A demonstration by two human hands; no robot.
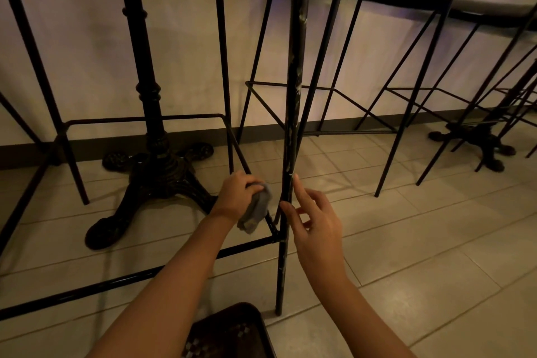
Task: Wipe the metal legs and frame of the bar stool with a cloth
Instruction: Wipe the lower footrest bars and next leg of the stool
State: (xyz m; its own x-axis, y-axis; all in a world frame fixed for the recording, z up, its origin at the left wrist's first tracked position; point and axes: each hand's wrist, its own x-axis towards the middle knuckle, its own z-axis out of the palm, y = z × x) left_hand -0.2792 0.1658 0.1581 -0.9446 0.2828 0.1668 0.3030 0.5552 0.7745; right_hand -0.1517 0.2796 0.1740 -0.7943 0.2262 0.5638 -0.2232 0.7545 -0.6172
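Mid-wipe, low on the stool's near leg point(290, 131): the left hand point(236, 197) grips the cloth point(257, 208) just left of it, the right hand point(312, 229) fingers spread, touching it; next, probably the footrest point(145, 270).

A: Are you seeing any text, label, brand or number here?

B: No, nothing readable is showing. I am looking at the bar stool leg point(291, 113) and it is carrying only pale scuff marks, no letters.

A: And the cloth point(257, 206)?

B: It is showing plain grey, no tag or print.

A: The dark thing point(232, 331) at the bottom edge?

B: It is showing a small checked pattern, but no words or signs.
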